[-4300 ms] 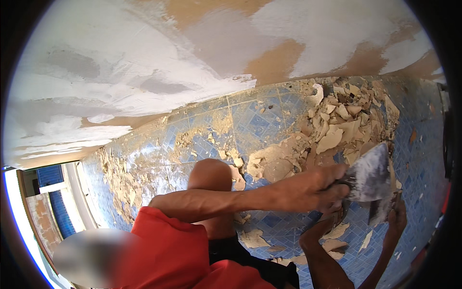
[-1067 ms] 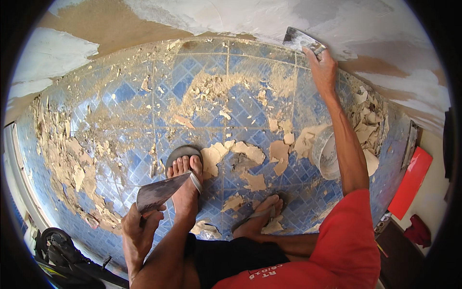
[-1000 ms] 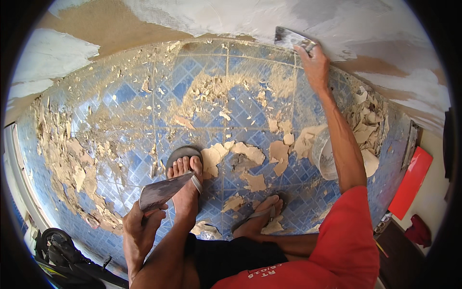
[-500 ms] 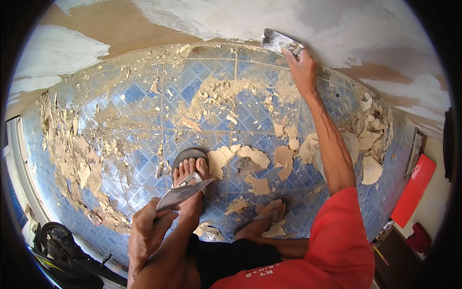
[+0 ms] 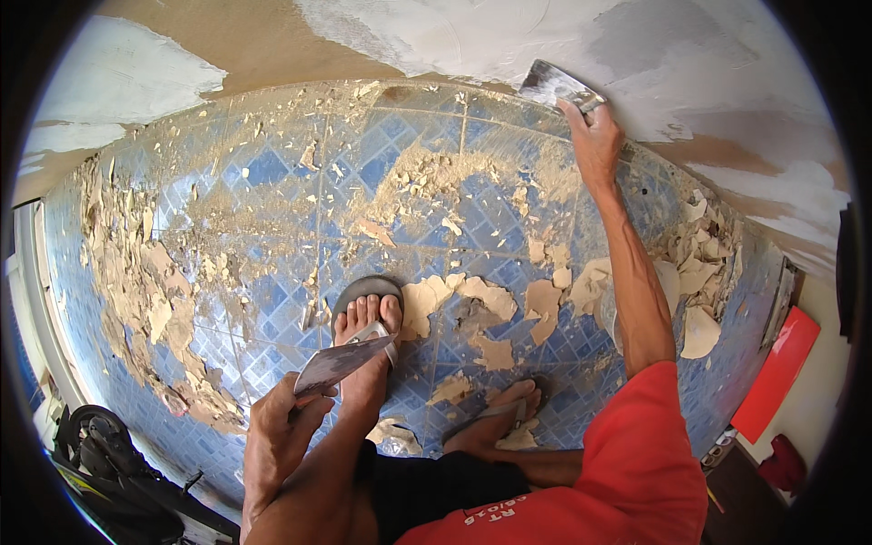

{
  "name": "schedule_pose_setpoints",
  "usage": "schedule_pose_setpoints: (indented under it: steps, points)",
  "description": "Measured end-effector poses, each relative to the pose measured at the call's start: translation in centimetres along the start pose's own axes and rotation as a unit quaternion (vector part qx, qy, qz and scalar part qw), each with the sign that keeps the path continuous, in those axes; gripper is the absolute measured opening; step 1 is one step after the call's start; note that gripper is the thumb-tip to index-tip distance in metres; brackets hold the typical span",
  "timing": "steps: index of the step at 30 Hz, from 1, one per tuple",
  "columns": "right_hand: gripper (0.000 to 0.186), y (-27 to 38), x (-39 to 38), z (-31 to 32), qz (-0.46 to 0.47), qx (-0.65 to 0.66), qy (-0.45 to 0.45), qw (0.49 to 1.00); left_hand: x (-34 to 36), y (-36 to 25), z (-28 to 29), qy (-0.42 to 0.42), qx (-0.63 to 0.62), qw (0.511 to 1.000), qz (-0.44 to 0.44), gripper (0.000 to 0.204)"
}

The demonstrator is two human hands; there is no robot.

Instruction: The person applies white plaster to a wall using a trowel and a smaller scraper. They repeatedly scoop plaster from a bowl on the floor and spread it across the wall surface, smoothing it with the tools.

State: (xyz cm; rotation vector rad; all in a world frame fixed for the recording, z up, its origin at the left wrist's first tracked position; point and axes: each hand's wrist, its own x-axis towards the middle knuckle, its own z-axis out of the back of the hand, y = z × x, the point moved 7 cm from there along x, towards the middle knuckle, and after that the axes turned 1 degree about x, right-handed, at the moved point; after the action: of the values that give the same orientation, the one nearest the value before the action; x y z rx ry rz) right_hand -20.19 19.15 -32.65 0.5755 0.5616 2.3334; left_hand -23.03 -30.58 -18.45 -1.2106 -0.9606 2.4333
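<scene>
My left hand grips a broad putty knife, held low over my sandalled left foot. Up at the right, my right hand is closed on a metal scraper, its blade at the foot of a patchy white and tan wall. Below that, a pale round bucket is mostly hidden behind my right forearm.
Plaster flakes and dust lie over the blue tiled floor, heaped at right. A door frame and black motorbike are at the left, a red board at the right.
My head has turned since the oldest frame. Over the last second my right hand has moved left along the wall with the scraper; the left-hand knife has shifted only slightly.
</scene>
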Motion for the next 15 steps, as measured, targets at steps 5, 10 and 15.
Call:
schedule_pose_setpoints:
  steps: [5,10,15]
  points:
    - [0.024,3.9,0.1,-3.3,0.141,0.047,-0.056,0.987,0.1,-0.6,-0.3,0.034,0.024,0.998,-0.046,0.021]
    - [0.024,3.2,-0.2,-3.0,0.118,0.022,-0.045,0.992,0.1,0.2,0.2,0.023,-0.004,1.000,-0.007,0.019]
    - [0.021,7.8,0.3,-4.6,0.177,0.086,-0.051,0.979,-0.1,0.2,0.3,0.022,0.008,0.999,-0.037,0.018]
